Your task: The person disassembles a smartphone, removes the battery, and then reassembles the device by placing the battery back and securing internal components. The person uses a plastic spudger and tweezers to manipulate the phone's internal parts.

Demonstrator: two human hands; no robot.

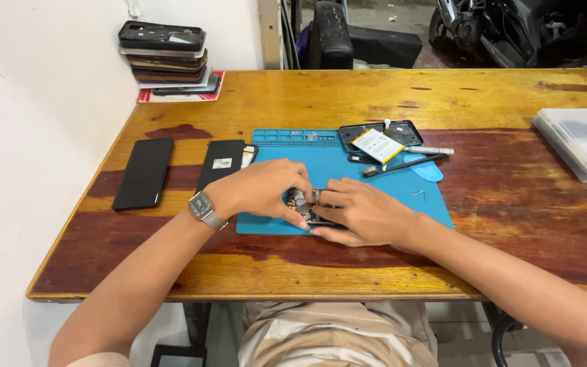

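Opened phone (305, 206) on blue mat (348, 183), pinched by fingers of left hand (263, 190) and right hand (365, 212); phone frame (382, 133) holding battery (377, 145) behind mat; wooden surface (293, 265) against white wall

Opened phone (305, 206) sits on the work mat (348, 178) mid-counter (497, 197), both hands on it. Two phones (144, 173) lie left of the mat, battery (377, 145) behind, phone stack (164, 56) far back-left, plastic case (579, 143) off right.
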